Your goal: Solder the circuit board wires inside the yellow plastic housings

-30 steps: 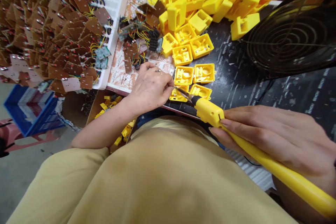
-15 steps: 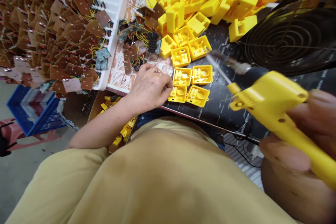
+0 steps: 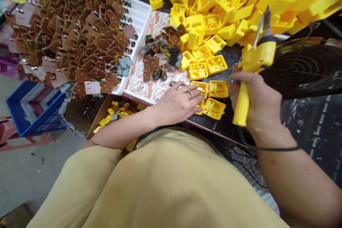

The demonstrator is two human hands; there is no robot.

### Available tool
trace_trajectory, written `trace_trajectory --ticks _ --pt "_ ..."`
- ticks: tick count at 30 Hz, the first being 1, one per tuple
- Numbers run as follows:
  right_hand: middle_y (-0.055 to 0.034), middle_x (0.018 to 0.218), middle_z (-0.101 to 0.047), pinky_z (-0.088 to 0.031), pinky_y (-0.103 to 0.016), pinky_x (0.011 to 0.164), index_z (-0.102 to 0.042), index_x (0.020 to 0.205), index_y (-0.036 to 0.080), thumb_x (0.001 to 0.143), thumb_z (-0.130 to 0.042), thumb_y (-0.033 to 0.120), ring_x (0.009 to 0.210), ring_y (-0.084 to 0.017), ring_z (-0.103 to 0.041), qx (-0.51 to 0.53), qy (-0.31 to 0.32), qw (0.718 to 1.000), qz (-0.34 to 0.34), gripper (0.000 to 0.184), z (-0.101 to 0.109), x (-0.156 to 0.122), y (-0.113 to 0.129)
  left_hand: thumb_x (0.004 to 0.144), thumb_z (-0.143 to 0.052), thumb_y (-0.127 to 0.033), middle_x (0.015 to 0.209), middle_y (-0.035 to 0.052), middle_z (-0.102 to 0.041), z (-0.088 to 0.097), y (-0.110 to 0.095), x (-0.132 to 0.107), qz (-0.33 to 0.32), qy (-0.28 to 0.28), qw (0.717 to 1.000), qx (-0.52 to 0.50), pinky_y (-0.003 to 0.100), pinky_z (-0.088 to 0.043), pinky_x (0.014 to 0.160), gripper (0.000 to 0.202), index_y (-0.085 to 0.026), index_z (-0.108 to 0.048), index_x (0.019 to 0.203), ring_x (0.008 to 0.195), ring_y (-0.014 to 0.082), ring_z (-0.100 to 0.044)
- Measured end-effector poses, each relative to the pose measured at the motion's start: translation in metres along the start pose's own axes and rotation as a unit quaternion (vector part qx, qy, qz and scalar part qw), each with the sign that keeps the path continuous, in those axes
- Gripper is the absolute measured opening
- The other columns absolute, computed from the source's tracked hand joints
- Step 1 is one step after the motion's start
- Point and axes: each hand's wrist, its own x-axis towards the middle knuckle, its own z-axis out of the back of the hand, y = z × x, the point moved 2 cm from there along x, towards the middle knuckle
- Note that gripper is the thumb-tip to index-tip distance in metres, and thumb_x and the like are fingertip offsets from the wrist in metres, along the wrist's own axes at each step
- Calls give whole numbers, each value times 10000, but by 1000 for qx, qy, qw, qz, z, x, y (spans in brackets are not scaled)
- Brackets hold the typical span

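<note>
My left hand (image 3: 177, 101), a ring on one finger, lies with its fingers stretched over the left-hand cases of a small group of open yellow plastic cases (image 3: 214, 108). It partly covers those cases, and whether it presses on them is not clear. My right hand (image 3: 263, 101) is wrapped round the handle of a yellow soldering gun (image 3: 242, 108). The gun is held upright to the right of the cases, its metal tip pointing away from me. More open cases (image 3: 199, 71) lie just beyond the group.
Brown circuit boards (image 3: 88, 35) are heaped on a white foam tray (image 3: 141, 10) at the left. Loose wired boards (image 3: 152, 65) lie beside it. A big pile of yellow cases (image 3: 213, 0) fills the back. A black fan (image 3: 296, 67) stands right; a blue crate (image 3: 32, 110) is below left.
My right hand has swung the soldering gun away from the cases, its tip now turned up and back. The left hand's curled fingers have spread over the cases. The view has shifted left.
</note>
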Motion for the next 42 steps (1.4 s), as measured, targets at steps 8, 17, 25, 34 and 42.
trace_trajectory --ticks 8,17,25,34,42 --pt "-59 1089 -764 -636 -299 870 -636 1129 241 909 -712 245 948 -205 -757 -57 -96 992 66 233 10 -2 12 1008 -507 -305 1220 64 -733 41 55 -17 218 -74 973 22 500 -422 1038 250 -280 -713 1147 1210 290 -602" --pt "-76 1164 -748 -604 -211 840 -628 1115 223 891 -720 184 983 -182 -750 -17 -74 994 74 245 17 -11 16 878 -714 -285 1360 57 -663 50 133 55 332 20 938 101 556 -314 1207 349 -234 -693 1222 1328 285 -523" --pt "-81 1149 -752 -559 -175 928 -641 1089 206 863 -749 166 1017 -164 -740 13 -78 995 54 254 25 -17 10 993 -595 -333 993 -156 -716 97 188 60 417 -154 896 -5 170 -570 931 186 -208 -683 1100 869 -34 -614" --pt "-83 1117 -759 -589 -199 889 -653 1068 202 859 -754 174 950 -175 -754 23 -68 995 66 233 19 -16 13 1005 -585 -418 1477 12 -574 105 158 28 411 -33 902 130 310 -405 1220 427 -214 -602 1381 1382 161 -524" --pt "-68 1115 -761 -591 -165 844 -665 1072 206 815 -795 150 929 -169 -755 26 -84 994 69 294 26 -17 14 909 -614 -409 965 61 -747 76 89 -8 342 87 932 84 386 -529 884 270 -219 -777 1011 964 254 -687"
